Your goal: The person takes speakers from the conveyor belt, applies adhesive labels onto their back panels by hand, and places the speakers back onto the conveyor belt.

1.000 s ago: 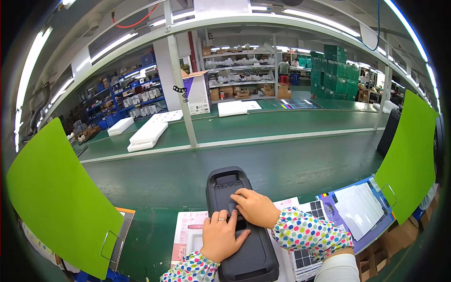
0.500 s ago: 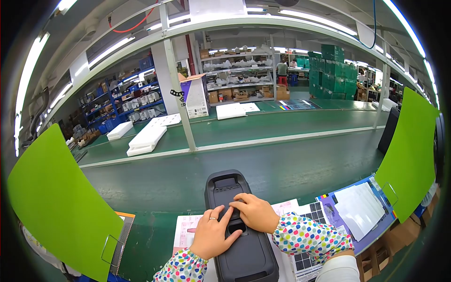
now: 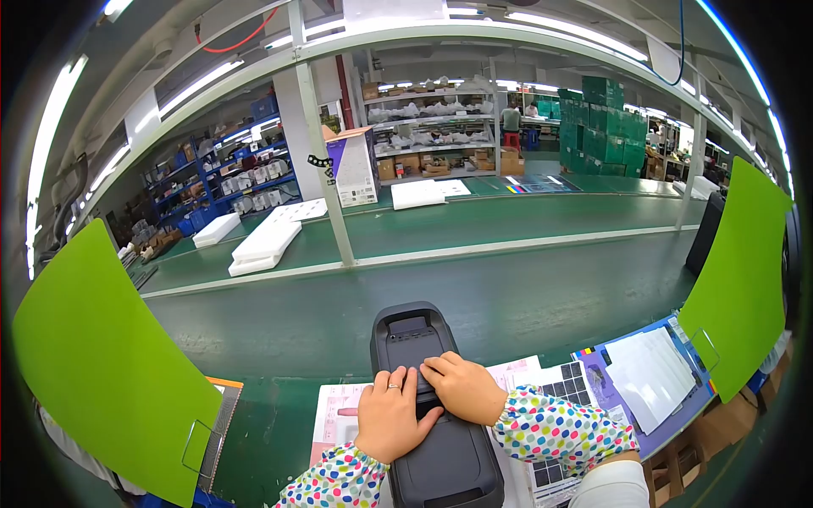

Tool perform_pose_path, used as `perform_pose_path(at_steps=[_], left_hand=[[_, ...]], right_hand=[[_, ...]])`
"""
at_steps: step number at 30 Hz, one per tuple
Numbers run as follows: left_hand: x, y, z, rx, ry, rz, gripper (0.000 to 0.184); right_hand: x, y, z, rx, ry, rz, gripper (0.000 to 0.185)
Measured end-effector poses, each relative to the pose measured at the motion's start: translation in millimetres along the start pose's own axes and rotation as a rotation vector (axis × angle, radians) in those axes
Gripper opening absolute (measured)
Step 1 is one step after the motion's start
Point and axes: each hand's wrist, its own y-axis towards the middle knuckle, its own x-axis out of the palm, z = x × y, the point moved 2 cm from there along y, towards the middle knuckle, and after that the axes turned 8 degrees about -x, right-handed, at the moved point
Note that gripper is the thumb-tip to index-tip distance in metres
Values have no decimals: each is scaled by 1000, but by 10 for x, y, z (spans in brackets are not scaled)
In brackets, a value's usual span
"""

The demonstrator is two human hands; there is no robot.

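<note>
A long black plastic case [image 3: 445, 470] with rounded ends lies on the bench, its far end showing a recessed handle and a row of small ports. My left hand [image 3: 394, 416], with a ring on one finger, rests on the case's middle, fingers side by side and thumb apart. Just right of it, my right hand [image 3: 464, 387] presses its fingertips on the same area. The fingertips of both hands nearly meet. Whatever lies under them is hidden. Beneath the case are pink-and-white printed sheets [image 3: 332, 423].
Green panels stand at left [image 3: 102, 364] and right [image 3: 741, 279]. White papers [image 3: 650, 377] lie on a purple board at right. Beyond the dark belt [image 3: 508, 296], a metal post [image 3: 326, 169] rises before white foam pieces [image 3: 267, 245] and a box [image 3: 354, 173]. People are far back.
Both hands have stayed on the case. My left hand's fingers have drawn together and shifted slightly right. My right hand's fingers have moved slightly down from where they were a second ago.
</note>
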Motion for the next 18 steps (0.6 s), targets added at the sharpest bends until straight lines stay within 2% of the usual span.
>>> perform_pose_path(at_steps=[6,12,15,18], left_hand=[[-56,5,15,-7,-1,-20,68],[-39,-94,3,127,-73,49,55],[53,-110,-16,159,-102,22,52],[135,-115,14,145,-118,8,56]], right_hand=[[-76,-37,-25,-32,69,-28,37],[-159,-120,-54,-133,86,-25,34],[-116,-129,-34,-44,167,41,34],[-155,-43,-53,-36,40,101,31]])
